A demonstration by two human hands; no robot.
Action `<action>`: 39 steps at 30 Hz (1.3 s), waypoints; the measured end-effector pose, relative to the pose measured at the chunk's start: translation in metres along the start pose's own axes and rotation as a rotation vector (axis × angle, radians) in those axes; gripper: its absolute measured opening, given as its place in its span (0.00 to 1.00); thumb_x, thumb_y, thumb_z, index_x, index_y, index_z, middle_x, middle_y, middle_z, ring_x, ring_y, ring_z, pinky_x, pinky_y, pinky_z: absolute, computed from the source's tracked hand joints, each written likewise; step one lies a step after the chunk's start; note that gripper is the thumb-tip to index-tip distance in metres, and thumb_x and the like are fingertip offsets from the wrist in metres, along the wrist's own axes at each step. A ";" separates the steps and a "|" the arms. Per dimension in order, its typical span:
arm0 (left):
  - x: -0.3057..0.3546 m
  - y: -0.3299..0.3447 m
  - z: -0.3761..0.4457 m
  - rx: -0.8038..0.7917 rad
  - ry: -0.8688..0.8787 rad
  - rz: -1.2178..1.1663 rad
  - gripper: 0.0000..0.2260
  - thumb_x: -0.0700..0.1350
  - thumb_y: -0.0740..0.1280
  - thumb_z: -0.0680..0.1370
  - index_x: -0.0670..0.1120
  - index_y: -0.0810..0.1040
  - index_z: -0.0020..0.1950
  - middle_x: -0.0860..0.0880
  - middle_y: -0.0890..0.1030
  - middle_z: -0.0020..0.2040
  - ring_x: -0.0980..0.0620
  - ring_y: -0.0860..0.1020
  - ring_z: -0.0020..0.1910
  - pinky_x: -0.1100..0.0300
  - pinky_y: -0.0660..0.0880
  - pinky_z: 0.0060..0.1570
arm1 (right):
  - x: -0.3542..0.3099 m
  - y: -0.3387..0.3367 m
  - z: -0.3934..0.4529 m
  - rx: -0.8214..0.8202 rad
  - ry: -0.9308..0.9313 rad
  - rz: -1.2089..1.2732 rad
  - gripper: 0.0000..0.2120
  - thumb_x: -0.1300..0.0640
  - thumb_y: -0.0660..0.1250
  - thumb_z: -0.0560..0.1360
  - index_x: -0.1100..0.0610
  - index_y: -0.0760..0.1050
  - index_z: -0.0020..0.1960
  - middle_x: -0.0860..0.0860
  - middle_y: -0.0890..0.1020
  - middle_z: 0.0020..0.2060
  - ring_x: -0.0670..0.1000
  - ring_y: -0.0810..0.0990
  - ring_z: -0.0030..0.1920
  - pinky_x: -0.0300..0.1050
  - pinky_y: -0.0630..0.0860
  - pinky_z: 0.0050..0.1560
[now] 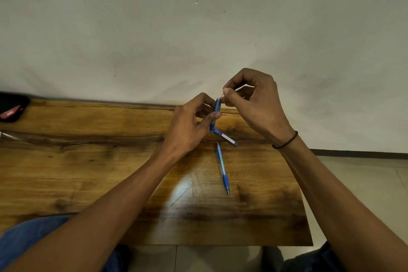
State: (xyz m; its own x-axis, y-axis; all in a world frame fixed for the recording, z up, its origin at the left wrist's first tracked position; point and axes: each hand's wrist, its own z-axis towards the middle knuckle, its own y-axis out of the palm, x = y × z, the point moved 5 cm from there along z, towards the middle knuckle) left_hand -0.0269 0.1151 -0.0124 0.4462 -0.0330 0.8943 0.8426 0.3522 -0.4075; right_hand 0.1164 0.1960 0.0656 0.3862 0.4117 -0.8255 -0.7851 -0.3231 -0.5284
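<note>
While your left hand [187,126] grips the blue lead tube [217,106] nearly upright above the table [88,161], your right hand [256,104] pinches a thin lead [221,95] at its mouth. That lead looks light and brittle: pinch it close to the tube, gently, never bending it.
</note>
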 end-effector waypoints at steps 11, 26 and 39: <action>0.001 0.002 -0.001 -0.010 0.024 0.021 0.08 0.50 0.74 0.80 0.51 0.79 0.56 0.64 0.82 0.44 0.65 0.84 0.47 0.75 0.76 0.40 | -0.004 -0.001 -0.001 -0.009 -0.008 -0.048 0.02 0.61 0.72 0.79 0.59 0.82 0.48 0.50 0.85 0.44 0.51 0.88 0.43 0.55 0.86 0.48; 0.001 0.004 -0.001 -0.020 0.033 0.006 0.07 0.48 0.74 0.80 0.50 0.79 0.55 0.62 0.83 0.44 0.66 0.84 0.47 0.74 0.77 0.43 | -0.006 0.000 -0.002 -0.016 -0.022 -0.116 0.02 0.61 0.74 0.78 0.57 0.85 0.48 0.48 0.87 0.43 0.46 0.87 0.42 0.46 0.86 0.49; 0.003 0.002 -0.001 -0.011 0.018 0.012 0.07 0.48 0.74 0.80 0.52 0.79 0.56 0.64 0.83 0.45 0.67 0.83 0.47 0.74 0.78 0.43 | 0.003 -0.001 0.000 0.017 -0.007 -0.052 0.04 0.60 0.73 0.79 0.60 0.85 0.50 0.48 0.86 0.43 0.45 0.88 0.41 0.47 0.86 0.48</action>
State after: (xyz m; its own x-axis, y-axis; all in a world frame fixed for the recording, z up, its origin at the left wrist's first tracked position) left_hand -0.0234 0.1150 -0.0112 0.4615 -0.0455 0.8860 0.8404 0.3423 -0.4202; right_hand 0.1182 0.1977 0.0633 0.4234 0.4339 -0.7952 -0.7720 -0.2865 -0.5674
